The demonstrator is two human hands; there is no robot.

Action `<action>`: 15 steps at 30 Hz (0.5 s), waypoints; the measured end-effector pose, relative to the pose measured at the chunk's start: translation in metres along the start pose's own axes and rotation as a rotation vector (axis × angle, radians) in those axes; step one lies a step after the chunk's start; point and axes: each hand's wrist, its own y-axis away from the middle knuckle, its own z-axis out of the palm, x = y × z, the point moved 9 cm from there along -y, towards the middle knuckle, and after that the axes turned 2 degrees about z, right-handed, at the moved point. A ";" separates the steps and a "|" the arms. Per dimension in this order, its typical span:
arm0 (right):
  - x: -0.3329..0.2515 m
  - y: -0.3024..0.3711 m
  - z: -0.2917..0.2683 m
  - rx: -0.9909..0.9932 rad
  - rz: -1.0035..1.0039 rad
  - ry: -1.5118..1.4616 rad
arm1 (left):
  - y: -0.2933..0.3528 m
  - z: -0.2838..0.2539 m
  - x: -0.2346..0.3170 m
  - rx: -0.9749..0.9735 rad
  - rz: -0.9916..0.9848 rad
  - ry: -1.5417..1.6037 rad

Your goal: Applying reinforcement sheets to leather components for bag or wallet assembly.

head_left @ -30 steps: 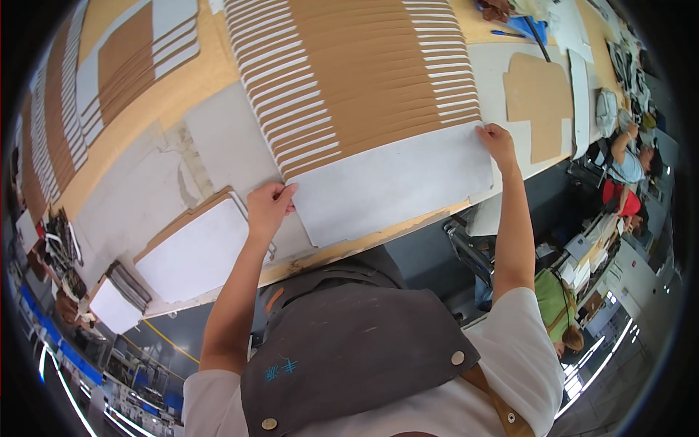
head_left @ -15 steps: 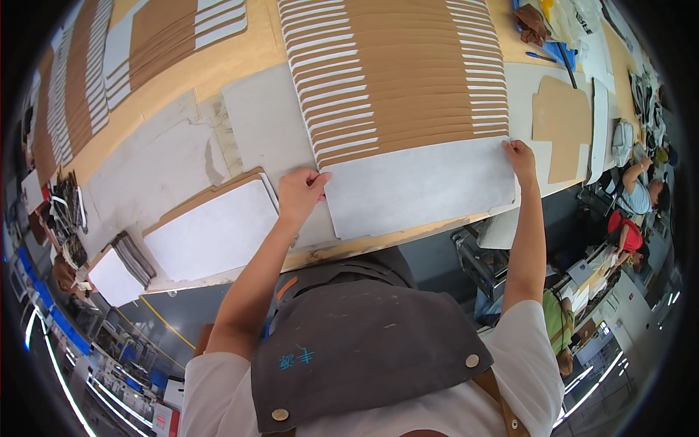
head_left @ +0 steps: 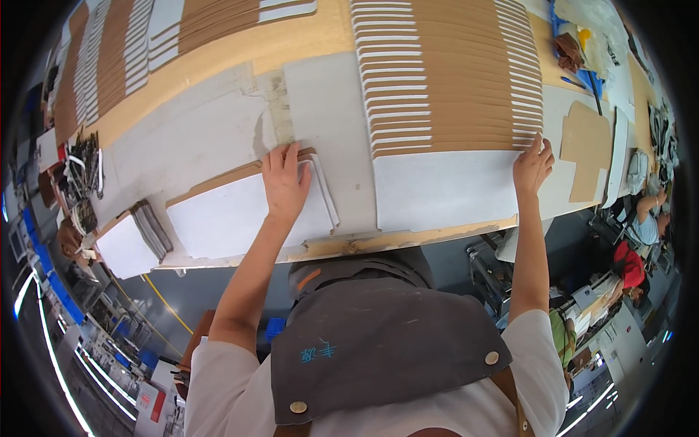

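Observation:
Rows of overlapping brown panels with white end strips (head_left: pixel 466 87) run away from me, and a broad white panel (head_left: pixel 444 191) lies at their near end. At the right corner of that panel, my right hand (head_left: pixel 534 167) touches the edge with bent, slightly parted fingers. My left hand (head_left: pixel 286 183) rests on a smaller stack of white-faced, brown-backed panels (head_left: pixel 226 211) to the left. Its fingers reach over the far edge of the stack, with the thumb apart; what lies beneath the fingertips is hidden.
More overlapped panels (head_left: pixel 211 25) lie at the far left. A short grey-edged stack (head_left: pixel 131 244) sits near the table's left end. On the right are a brown cut-out panel (head_left: pixel 586 146), a blue pen (head_left: pixel 573 82) and plastic wrapping (head_left: pixel 601 33). People work beyond.
My left hand has left the broad white panel's left corner and moved left onto the smaller stack. My right hand stays by the right corner, its grip loosened. The view has shifted left.

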 end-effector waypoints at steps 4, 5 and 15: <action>-0.112 0.040 -0.054 0.166 -0.364 -0.672 | 0.006 -0.003 -0.006 -0.107 0.120 0.038; -0.150 0.057 -0.064 0.061 -0.430 -0.796 | 0.007 -0.004 -0.011 -0.103 0.115 0.035; -0.333 0.162 -0.107 -0.275 -0.697 -1.196 | -0.002 -0.004 -0.013 -0.056 0.198 0.136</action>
